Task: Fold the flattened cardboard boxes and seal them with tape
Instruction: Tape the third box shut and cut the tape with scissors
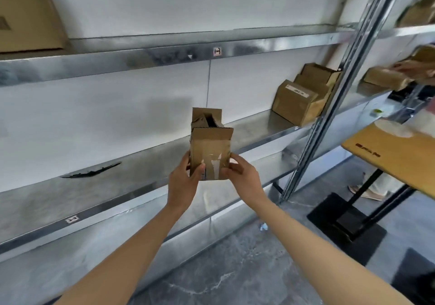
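Observation:
A small brown cardboard box (210, 147) is held upright in the air in front of a metal shelf (113, 187). Its top flaps stand open and torn tape remnants mark its front face. My left hand (184, 182) grips the box's lower left side, thumb on the front. On the lower right side, my right hand (243, 177) clasps it the same way. Both forearms reach up from the bottom of the view.
Several folded cardboard boxes (299, 100) sit at the shelf's right end. A large box (26, 15) rests on the upper shelf at left. A steel upright (329, 107) divides the racks. A wooden table (395, 154) on a black stand is at right, another person's hand (414, 68) beyond it.

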